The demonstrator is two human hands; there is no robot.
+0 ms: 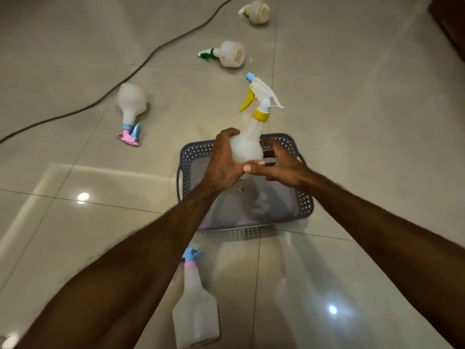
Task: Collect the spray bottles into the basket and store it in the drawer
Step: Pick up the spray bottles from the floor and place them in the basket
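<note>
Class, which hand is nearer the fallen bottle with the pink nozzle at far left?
Left. The left hand is right of the pink-nozzled bottle; the right hand lies farther right.

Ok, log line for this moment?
hands: left and right hold yellow-trigger bottle | position: over basket | floor: four other bottles lying

No legible text anywhere; small red label (223, 55) on green-nozzle bottle (232, 54) too tiny to read.
</note>
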